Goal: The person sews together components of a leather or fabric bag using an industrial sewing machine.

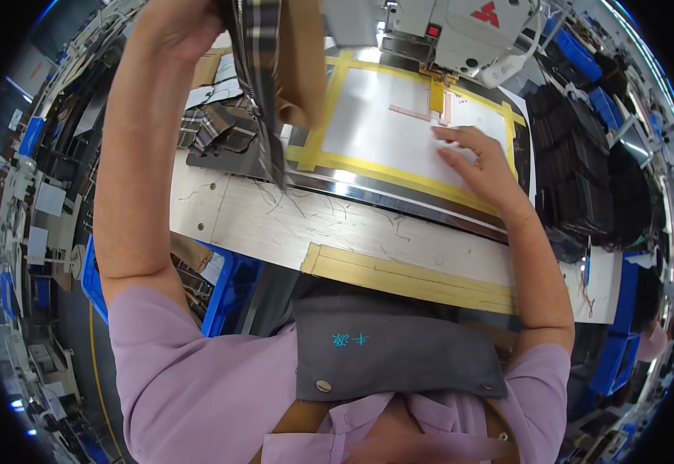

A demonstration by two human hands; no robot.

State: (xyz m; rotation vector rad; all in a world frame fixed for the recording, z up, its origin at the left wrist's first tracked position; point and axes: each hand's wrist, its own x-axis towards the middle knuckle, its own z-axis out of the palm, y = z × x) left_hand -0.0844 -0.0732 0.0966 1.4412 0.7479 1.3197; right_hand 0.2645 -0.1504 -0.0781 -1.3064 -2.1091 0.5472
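Observation:
My left hand [178, 31] is raised at the top left, closed on a hanging piece of dark plaid fabric [256, 46] with what looks like a zipper along it. A brown sheet [302, 66] hangs beside the plaid; whether it is lining or paper I cannot tell. The fingertips of this hand are hidden. My right hand [476, 158] hovers with thumb and fingers apart, holding nothing, over a white sheet [376, 127] bordered with yellow tape. Just beyond its fingertips are the sewing machine's yellow presser part [437, 94] and a pinkish rectangular outline [410, 114].
The sewing machine head [472, 35] overhangs the work plate. Plaid scraps [225, 127] lie to the left, and stacked dark fabric pieces [573, 155] stand at the right. Loose threads [337, 205] litter the table's front. A blue crate [232, 286] sits below on the left.

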